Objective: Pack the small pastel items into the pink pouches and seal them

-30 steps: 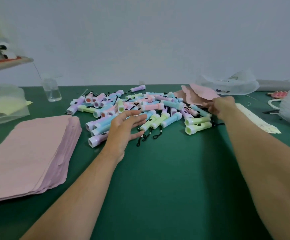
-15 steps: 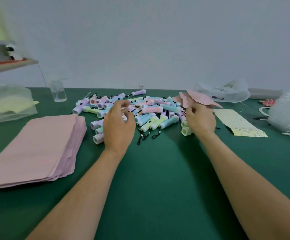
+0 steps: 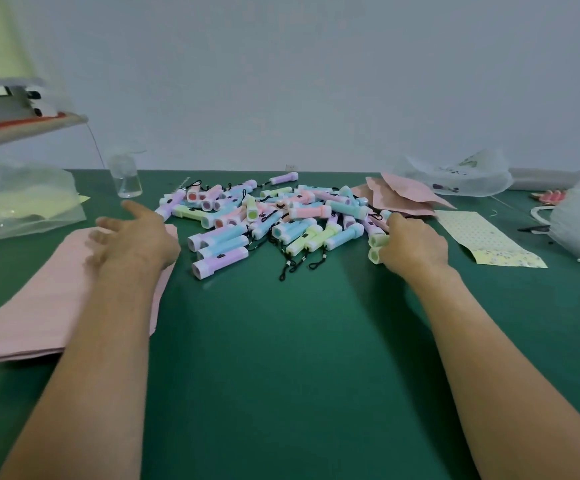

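Small pastel plastic flashlights (image 3: 274,220) in blue, pink, lilac and pale green lie in a loose heap on the far middle of the dark green table mat (image 3: 281,358). Their black wrist cords (image 3: 295,261) stick out from the near edge of the heap. In front of the heap, between the two forearms, the mat gives wide open room.

On the left lies the flat stack of pink paper pouches (image 3: 39,299). Its right edge comes near the lowest flashlights, with only a narrow strip of mat between them. Several loose pink pouches (image 3: 403,199) lie behind the right end of the heap, just beside a yellow patterned sheet (image 3: 489,240).

The left hand (image 3: 136,237) hovers over the far right corner of the pink stack. It is palm down and blurred, with fingers spread wide and holding nothing.

The right hand (image 3: 416,244) rests at the right edge of the heap, back upward. Its fingers bend down onto two pale green flashlights (image 3: 377,247). I cannot tell if they close round them.
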Demonstrator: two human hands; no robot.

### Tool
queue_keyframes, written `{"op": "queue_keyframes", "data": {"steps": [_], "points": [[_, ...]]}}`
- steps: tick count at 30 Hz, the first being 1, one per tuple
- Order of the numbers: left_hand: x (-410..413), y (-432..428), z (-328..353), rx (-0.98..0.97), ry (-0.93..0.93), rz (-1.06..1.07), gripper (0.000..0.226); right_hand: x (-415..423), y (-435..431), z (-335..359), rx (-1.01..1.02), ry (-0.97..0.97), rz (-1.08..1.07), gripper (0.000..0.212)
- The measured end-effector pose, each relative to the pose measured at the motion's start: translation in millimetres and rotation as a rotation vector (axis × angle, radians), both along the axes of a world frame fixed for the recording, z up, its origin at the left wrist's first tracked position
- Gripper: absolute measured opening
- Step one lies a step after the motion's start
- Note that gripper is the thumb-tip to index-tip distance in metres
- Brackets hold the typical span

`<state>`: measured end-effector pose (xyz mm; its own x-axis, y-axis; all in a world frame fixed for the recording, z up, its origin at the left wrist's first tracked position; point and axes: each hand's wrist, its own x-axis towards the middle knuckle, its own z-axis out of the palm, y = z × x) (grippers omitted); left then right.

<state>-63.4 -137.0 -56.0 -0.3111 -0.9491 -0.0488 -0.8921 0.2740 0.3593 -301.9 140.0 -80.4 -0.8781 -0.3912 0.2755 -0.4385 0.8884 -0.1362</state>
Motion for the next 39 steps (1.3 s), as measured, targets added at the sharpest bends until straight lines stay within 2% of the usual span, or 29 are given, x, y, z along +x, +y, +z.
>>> {"op": "queue_keyframes", "data": {"steps": [3,5,9,11,13,16,18,20,22,24,25,27,29,31,35,37,39], "points": [[5,1,3,-0.059,-0.033,-0.013,0.100,3,1,3,0.036,0.010,0.001,0.035],[8,1,6,-0.069,-0.047,-0.028,0.095,5,1,4,0.053,0.009,0.011,0.035],[21,-4,16,-0.058,-0.038,-0.111,0.035,9,0,5,0.034,0.011,0.019,0.033],[28,-1,26,-0.050,0.027,-0.140,0.020,12,-3,7,0.023,0.011,0.010,0.029],[29,4,37,-0.143,0.145,-0.112,0.015,15,-6,7,0.015,0.023,-0.003,0.025],[23,20,56,-0.397,0.544,-0.126,0.042,15,-10,2,-0.140,0.134,0.090,0.013],[18,40,76,-0.384,0.940,-0.244,0.047,18,-15,-3,-0.429,0.098,0.238,0.025],[3,53,97,-0.210,1.330,-0.381,0.045,25,-22,-6,-0.803,-0.132,0.367,0.029],[-22,57,106,0.118,1.702,-0.444,0.046,34,-30,-7,-1.054,-0.459,0.430,0.031],[-51,63,94,0.411,1.909,-0.419,0.047,37,-31,-4,-1.207,-0.863,0.479,0.055],[-63,69,80,0.459,1.913,-0.388,0.047,35,-30,-4,-1.232,-1.010,0.535,0.069],[-81,75,40,0.491,1.841,-0.305,0.046,32,-27,-4,-1.237,-1.151,0.674,0.087],[-89,74,1,0.527,1.769,-0.192,0.046,32,-26,-4,-1.241,-1.176,0.753,0.083],[-91,69,-25,0.514,1.710,-0.068,0.044,32,-25,-4,-1.202,-1.146,0.797,0.065],[-91,60,-45,0.575,1.717,-0.049,0.043,30,-18,-9,-1.063,-1.041,0.794,0.033],[-92,58,-47,0.639,1.743,-0.069,0.043,32,-16,-10,-0.999,-1.050,0.757,0.038],[-95,60,-49,0.701,1.794,-0.086,0.046,34,-17,-9,-0.950,-1.112,0.682,0.059]]}}
